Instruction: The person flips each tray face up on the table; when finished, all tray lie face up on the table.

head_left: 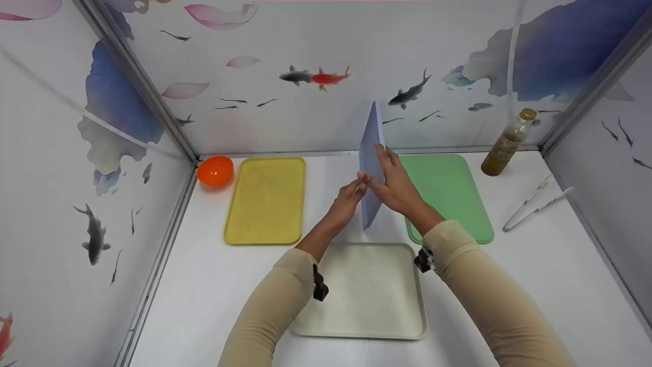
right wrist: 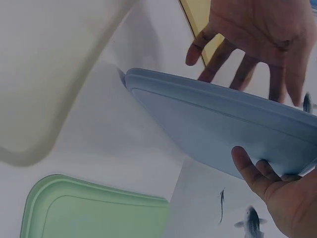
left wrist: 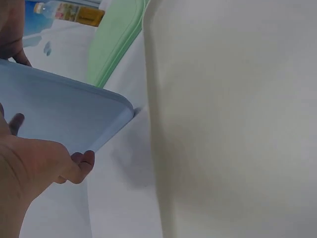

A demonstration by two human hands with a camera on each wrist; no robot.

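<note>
A light blue tray (head_left: 371,153) stands on edge between both hands, seen nearly side-on in the head view. My left hand (head_left: 347,204) holds it from the left; its fingers (left wrist: 83,166) bend by the tray's edge in the left wrist view. From the right, my right hand (head_left: 397,186) holds it, the thumb reaching toward the left hand. In the right wrist view, the right fingers (right wrist: 247,166) lie against the tray's face, and the left hand (right wrist: 262,47) reaches behind its rim. One corner is at or just above the table; contact cannot be told.
A cream tray (head_left: 372,290) lies in front, a yellow tray (head_left: 267,201) at left and a green tray (head_left: 448,196) at right. An orange bowl (head_left: 215,171) sits back left. An oil bottle (head_left: 504,148) and metal tongs (head_left: 530,206) are at right. Printed walls (head_left: 316,117) enclose the table.
</note>
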